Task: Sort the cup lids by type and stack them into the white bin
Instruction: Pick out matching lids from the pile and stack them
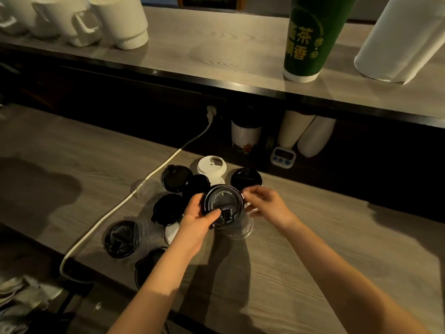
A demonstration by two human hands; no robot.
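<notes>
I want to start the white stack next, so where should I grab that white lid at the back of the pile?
Take the white lid by its raised side wall, coming down from above with fingers on the far side. It lies flat, top up; its far edge looks free, while a black lid crowds its near edge.

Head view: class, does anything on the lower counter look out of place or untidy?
Yes. Black lids, a white lid and clear lids lie mixed and overlapping. A white power cable trails across the counter beside them. The left hand holds a black flip-tab lid.
</notes>
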